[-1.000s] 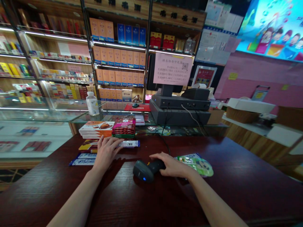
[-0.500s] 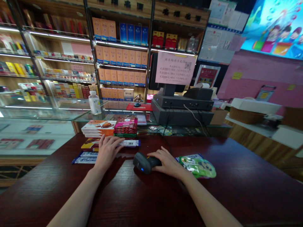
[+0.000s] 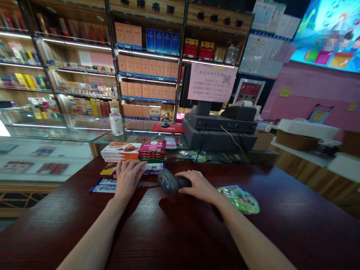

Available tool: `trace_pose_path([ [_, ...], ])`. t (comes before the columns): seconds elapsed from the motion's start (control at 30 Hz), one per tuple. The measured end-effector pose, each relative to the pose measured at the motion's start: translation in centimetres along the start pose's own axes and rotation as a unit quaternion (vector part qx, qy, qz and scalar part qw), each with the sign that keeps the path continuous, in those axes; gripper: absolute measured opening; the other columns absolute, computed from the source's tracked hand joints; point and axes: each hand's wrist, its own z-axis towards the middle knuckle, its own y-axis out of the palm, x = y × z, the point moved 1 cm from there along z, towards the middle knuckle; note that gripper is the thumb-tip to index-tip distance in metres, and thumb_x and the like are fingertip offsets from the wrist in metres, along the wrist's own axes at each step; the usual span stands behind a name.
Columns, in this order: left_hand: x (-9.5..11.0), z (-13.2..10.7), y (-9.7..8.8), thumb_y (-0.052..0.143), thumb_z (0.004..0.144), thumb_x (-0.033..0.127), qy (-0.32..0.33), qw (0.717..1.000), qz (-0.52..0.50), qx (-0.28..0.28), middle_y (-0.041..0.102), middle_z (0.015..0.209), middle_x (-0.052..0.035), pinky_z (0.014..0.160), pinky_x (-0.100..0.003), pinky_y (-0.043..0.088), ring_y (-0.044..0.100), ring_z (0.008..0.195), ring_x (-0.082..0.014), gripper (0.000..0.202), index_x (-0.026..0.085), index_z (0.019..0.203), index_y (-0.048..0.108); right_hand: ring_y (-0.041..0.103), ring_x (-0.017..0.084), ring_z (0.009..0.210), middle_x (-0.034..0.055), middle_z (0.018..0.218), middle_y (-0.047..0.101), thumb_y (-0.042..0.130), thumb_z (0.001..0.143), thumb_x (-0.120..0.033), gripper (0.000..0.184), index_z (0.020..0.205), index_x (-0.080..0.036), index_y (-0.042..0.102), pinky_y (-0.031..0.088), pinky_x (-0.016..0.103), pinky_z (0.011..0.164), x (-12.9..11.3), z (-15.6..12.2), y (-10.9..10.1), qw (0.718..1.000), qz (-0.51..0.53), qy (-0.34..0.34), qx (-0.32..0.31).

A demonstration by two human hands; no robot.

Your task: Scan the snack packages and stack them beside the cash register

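Observation:
My right hand [image 3: 197, 184] is closed round the handle of a dark barcode scanner [image 3: 168, 182], raised slightly above the dark red counter [image 3: 174, 232]; its blue light glows and its head points toward a white packet with a barcode [image 3: 153, 167]. My left hand [image 3: 128, 178] lies flat with fingers spread, its fingertips on that packet's left end. Just behind are a stack of orange-and-white boxes [image 3: 120, 150] and a stack of pink-red packets [image 3: 152, 149]. A green snack bag [image 3: 240, 198] lies to the right of my right hand.
A blue-and-white packet [image 3: 102, 185] and a yellow packet [image 3: 108, 170] lie left of my left hand. A cash register with monitor [image 3: 218, 131] stands behind on a glass case, beside a water bottle [image 3: 116, 122]. Shelves of goods fill the back wall.
My right hand has lifted the scanner off the counter and carried it forward and left toward the white packet. My left hand has stayed on the packet.

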Motion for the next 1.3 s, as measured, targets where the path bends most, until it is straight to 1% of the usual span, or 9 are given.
trace_pose_path([
  [0.33, 0.0, -0.1, 0.1, 0.056, 0.094, 0.031, 0.001, 1.0, 0.005, 0.004, 0.072, 0.112, -0.0061, 0.115, -0.057, 0.027, 0.057, 0.112, -0.0293, 0.031, 0.029, 0.122, 0.068, 0.06, 0.025, 0.11, 0.0046, 0.116, 0.068, 0.07, 0.088, -0.042, 0.042, 0.126, -0.029, 0.06, 0.034, 0.042, 0.101, -0.6, -0.2, -0.1, 1.0, 0.002, 0.001, -0.007],
  [0.5, 0.1, 0.0, 0.0, 0.055, 0.095, 0.034, 0.002, 1.0, -0.005, 0.001, 0.073, 0.109, -0.0057, 0.116, -0.057, 0.025, 0.057, 0.111, -0.0283, 0.029, 0.03, 0.119, 0.069, 0.059, 0.026, 0.112, 0.0044, 0.117, 0.068, 0.071, 0.087, -0.042, 0.043, 0.127, -0.03, 0.06, 0.032, 0.043, 0.104, -0.3, -0.4, 0.0, 1.0, 0.004, 0.003, -0.003],
  [0.57, 0.2, 0.1, 0.0, 0.054, 0.096, 0.035, 0.002, 1.0, -0.001, 0.0, 0.073, 0.109, -0.0056, 0.116, -0.057, 0.025, 0.057, 0.111, -0.0279, 0.029, 0.03, 0.119, 0.069, 0.059, 0.026, 0.115, 0.0045, 0.12, 0.068, 0.071, 0.086, -0.041, 0.046, 0.129, -0.031, 0.059, 0.032, 0.043, 0.106, 0.0, -0.6, 0.2, 1.0, 0.012, 0.004, -0.001],
  [0.67, 0.3, 0.1, -0.1, 0.055, 0.095, 0.036, 0.004, 1.0, 0.0, 0.001, 0.072, 0.109, -0.0056, 0.116, -0.057, 0.026, 0.058, 0.11, -0.028, 0.029, 0.03, 0.12, 0.069, 0.058, 0.026, 0.117, 0.0056, 0.125, 0.066, 0.075, 0.082, -0.039, 0.057, 0.135, -0.031, 0.056, 0.032, 0.045, 0.108, 0.7, -1.2, 0.7, 1.0, 0.013, 0.016, -0.011],
  [0.77, 0.5, 0.2, -0.2, 0.055, 0.095, 0.036, 0.001, 1.0, -0.004, 0.004, 0.072, 0.109, -0.0058, 0.115, -0.057, 0.026, 0.058, 0.11, -0.0284, 0.028, 0.029, 0.119, 0.069, 0.056, 0.027, 0.122, 0.0064, 0.126, 0.065, 0.078, 0.078, -0.034, 0.063, 0.138, -0.031, 0.055, 0.024, 0.05, 0.115, 1.6, -2.0, 1.4, 0.999, -0.003, 0.025, -0.032],
  [0.87, 0.6, 0.2, -0.2, 0.055, 0.096, 0.035, 0.001, 1.0, -0.009, 0.003, 0.072, 0.108, -0.0059, 0.115, -0.057, 0.027, 0.058, 0.11, -0.0285, 0.028, 0.03, 0.119, 0.069, 0.053, 0.026, 0.126, 0.0063, 0.128, 0.063, 0.075, 0.079, -0.03, 0.063, 0.138, -0.032, 0.055, 0.014, 0.054, 0.12, 2.5, -2.8, 1.9, 0.998, -0.011, 0.034, -0.047],
  [1.0, 0.6, 0.1, 0.0, 0.055, 0.095, 0.036, 0.005, 1.0, -0.011, -0.004, 0.072, 0.109, -0.0059, 0.115, -0.057, 0.026, 0.058, 0.111, -0.0283, 0.029, 0.029, 0.12, 0.068, 0.053, 0.026, 0.126, 0.0071, 0.127, 0.062, 0.067, 0.077, -0.022, 0.064, 0.139, -0.03, 0.054, 0.01, 0.056, 0.122, 2.8, -3.4, 1.7, 0.997, -0.016, 0.045, -0.058],
  [1.13, 0.6, 0.0, 0.1, 0.056, 0.095, 0.037, 0.011, 1.0, -0.015, -0.006, 0.072, 0.11, -0.0055, 0.116, -0.057, 0.025, 0.058, 0.11, -0.0277, 0.03, 0.03, 0.121, 0.068, 0.053, 0.027, 0.127, 0.008, 0.128, 0.061, 0.059, 0.07, -0.014, 0.072, 0.14, -0.028, 0.054, 0.009, 0.058, 0.122, 2.4, -3.7, 1.3, 0.996, -0.017, 0.05, -0.078],
  [1.3, 1.0, 0.2, 0.0, 0.057, 0.094, 0.036, 0.011, 1.0, -0.027, 0.004, 0.072, 0.108, -0.0056, 0.115, -0.056, 0.026, 0.057, 0.11, -0.0273, 0.029, 0.031, 0.12, 0.069, 0.053, 0.028, 0.127, 0.0087, 0.129, 0.062, 0.056, 0.067, -0.013, 0.071, 0.137, -0.027, 0.057, 0.011, 0.061, 0.121, 2.1, -3.5, 0.6, 0.993, -0.013, 0.062, -0.102],
])
